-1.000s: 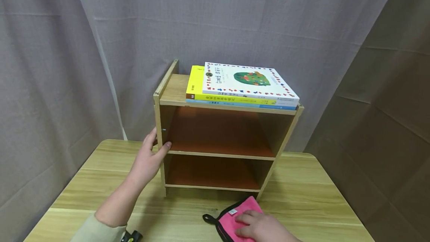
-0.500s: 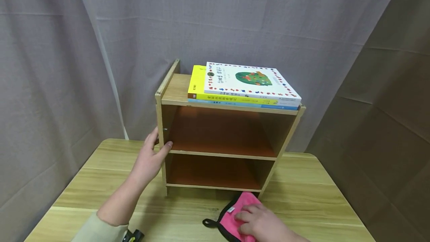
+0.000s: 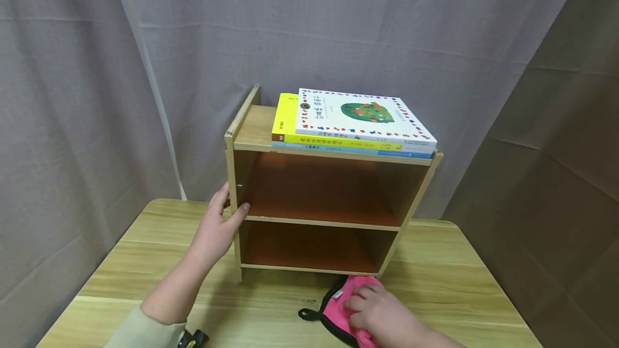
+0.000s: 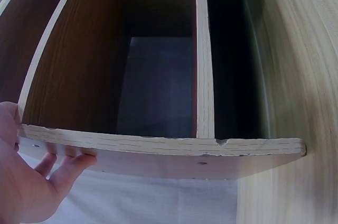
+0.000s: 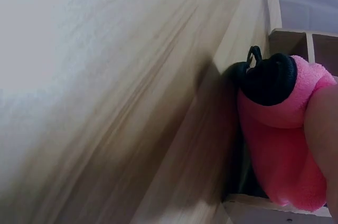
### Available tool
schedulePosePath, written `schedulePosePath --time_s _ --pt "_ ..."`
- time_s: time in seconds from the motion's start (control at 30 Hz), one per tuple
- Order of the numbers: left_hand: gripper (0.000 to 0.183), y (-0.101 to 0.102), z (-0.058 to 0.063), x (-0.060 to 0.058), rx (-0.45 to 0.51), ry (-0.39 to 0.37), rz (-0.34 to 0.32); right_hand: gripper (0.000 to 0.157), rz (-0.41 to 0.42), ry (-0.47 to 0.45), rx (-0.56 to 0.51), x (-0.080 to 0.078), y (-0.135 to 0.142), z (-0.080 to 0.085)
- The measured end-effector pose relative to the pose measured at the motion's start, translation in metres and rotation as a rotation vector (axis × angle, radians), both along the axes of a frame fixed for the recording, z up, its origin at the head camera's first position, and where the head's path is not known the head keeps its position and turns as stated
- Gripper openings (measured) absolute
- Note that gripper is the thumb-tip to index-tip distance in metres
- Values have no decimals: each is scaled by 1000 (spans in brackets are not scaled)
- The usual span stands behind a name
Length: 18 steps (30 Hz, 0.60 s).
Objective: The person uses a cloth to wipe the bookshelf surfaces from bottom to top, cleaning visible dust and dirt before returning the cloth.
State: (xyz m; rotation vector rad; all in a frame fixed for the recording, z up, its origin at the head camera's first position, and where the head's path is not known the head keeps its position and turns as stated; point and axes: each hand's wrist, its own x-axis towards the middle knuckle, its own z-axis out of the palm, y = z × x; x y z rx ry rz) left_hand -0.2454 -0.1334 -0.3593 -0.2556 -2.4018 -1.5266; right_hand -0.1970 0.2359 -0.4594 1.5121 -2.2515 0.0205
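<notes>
A small wooden shelf unit (image 3: 319,223) stands on the table. My left hand (image 3: 215,230) grips its left side panel, thumb on the front edge and fingers round the outer face; the left wrist view shows this hand (image 4: 37,182) at the panel (image 4: 158,147). In front of the shelf's lower right corner, my right hand (image 3: 379,310) holds a pink cloth (image 3: 333,313) with black edging and a hanging loop. The cloth's far end lies at the gap under the bottom board. In the right wrist view the cloth (image 5: 280,150) is bunched, and my fingertips are hidden.
Several books (image 3: 358,117) lie stacked on the shelf's top, a white one uppermost over yellow and blue. Grey curtains (image 3: 309,31) hang behind and to the sides. The wooden table (image 3: 464,289) extends on both sides of the shelf.
My right hand has pushed the pink cloth a little forward, to the shelf's bottom edge, and the cloth has bunched. My left hand keeps its grip. The view has shifted slightly.
</notes>
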Motion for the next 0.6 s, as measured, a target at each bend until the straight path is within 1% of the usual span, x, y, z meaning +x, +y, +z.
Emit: schedulePosePath --time_s 0.1,0.2,0.33,0.43,0.6 --pt "66 0 0 0 6 9 -1 21 6 25 11 -3 1 -1" --pt "66 0 -1 -1 8 15 -1 20 -11 27 27 -5 2 -2" --pt "65 1 -2 -2 7 28 1 23 -45 -4 30 -8 2 -4" --pt "64 1 -2 -2 2 28 5 26 -63 -5 35 -9 2 -5" --pt "65 0 -3 -3 -2 25 7 27 -91 -15 27 -10 1 -6"
